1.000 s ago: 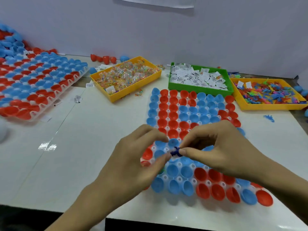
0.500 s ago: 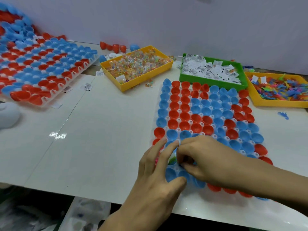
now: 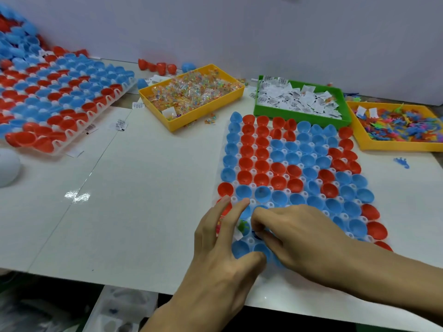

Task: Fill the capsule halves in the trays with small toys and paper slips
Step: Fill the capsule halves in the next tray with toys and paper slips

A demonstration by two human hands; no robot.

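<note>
Capsule halves point(image 3: 278, 168) at the tray's near-left corner lie under both hands: right hand point(image 3: 297, 238) curls over one, contents unclear, left hand point(image 3: 223, 238) spread flat alongside.

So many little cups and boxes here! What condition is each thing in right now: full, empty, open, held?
Near tray: flat on the table, most capsule halves empty.
Filled capsule half: holds a green toy and a paper slip.
Far tray: tilted, its halves open.
Left yellow bin: full of wrapped toys.
Green bin: full of paper slips.
Right yellow bin: full of colourful toys.
Left hand: fingers straight, resting on the near tray.
Right hand: fingers curled over a cup; contents hidden.
</note>
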